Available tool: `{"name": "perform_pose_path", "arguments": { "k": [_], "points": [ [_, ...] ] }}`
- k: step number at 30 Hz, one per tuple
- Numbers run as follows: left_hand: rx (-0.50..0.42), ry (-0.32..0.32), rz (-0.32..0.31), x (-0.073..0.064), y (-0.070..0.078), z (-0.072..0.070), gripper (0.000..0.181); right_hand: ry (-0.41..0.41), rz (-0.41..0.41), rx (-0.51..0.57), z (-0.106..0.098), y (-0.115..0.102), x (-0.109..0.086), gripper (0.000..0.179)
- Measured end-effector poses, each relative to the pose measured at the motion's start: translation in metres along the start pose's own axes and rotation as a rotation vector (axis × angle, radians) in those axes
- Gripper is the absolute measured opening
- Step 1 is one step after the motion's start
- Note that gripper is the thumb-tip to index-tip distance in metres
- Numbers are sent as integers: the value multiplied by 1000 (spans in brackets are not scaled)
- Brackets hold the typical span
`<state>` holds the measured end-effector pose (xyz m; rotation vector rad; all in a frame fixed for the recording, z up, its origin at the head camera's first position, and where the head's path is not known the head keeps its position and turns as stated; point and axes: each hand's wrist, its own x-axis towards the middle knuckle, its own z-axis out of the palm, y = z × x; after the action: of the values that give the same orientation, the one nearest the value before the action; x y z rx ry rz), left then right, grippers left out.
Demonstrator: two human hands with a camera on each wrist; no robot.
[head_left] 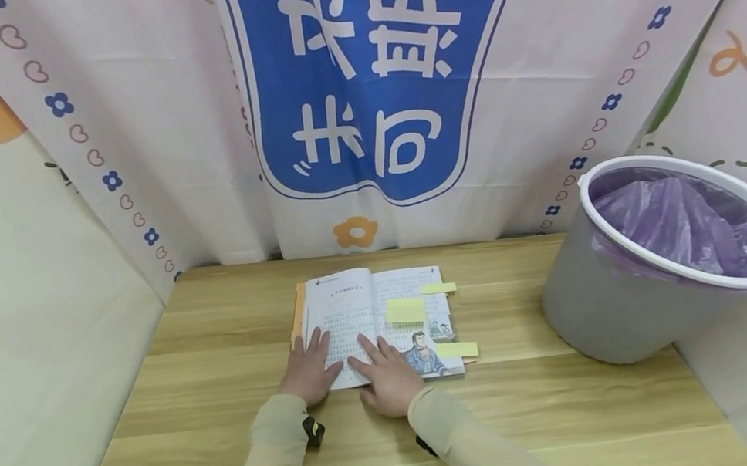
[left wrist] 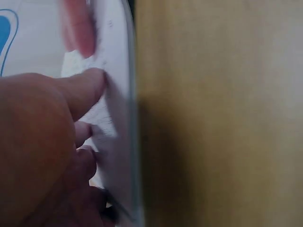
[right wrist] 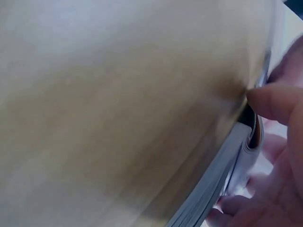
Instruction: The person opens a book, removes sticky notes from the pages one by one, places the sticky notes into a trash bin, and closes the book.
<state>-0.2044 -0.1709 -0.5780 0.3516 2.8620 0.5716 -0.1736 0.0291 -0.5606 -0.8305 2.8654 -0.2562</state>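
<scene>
An open book (head_left: 346,298) with printed pages lies on the wooden table. My left hand (head_left: 306,369) rests with spread fingers on the lower part of its left page; in the left wrist view the thumb (left wrist: 87,90) presses the paper near the bottom edge. Across the lower centre fold lies my right hand (head_left: 391,378), fingers extended over the pages. Its thumb (right wrist: 272,101) touches the book's lower edge by the spine in the right wrist view. A yellow sticky note (head_left: 406,311) is on the right page, above a drawing of a bearded figure (head_left: 422,355).
Yellow tabs (head_left: 458,350) stick out past the book's right side. A grey bin (head_left: 605,298) with a white rim and purple liner bag (head_left: 680,219) stands at the table's right. Behind the wooden table (head_left: 216,322) hangs a printed curtain (head_left: 186,131).
</scene>
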Motion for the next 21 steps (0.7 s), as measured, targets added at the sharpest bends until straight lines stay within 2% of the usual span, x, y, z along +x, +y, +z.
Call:
{"name": "perform_pose_path", "arguments": {
  "k": [4,8,13,17,21],
  "points": [
    [34,-16,-24,-2,2,2,76,-17,-18,-3,-3,1,0,62],
    [19,-16,-36,-3,4,2,85,-24,-24,1,0,2,1,63],
    [-4,-47,-79,-5,16,-3,91,-52,-16,94,-5,5,-6,66],
    [-22,-48,-111,-8,25,-10,92,-35,-12,212,-28,7,-12,65],
    [-15,-60,-108,-6,27,-15,88,61,-7,256,-54,19,-17,58]
  ]
}}
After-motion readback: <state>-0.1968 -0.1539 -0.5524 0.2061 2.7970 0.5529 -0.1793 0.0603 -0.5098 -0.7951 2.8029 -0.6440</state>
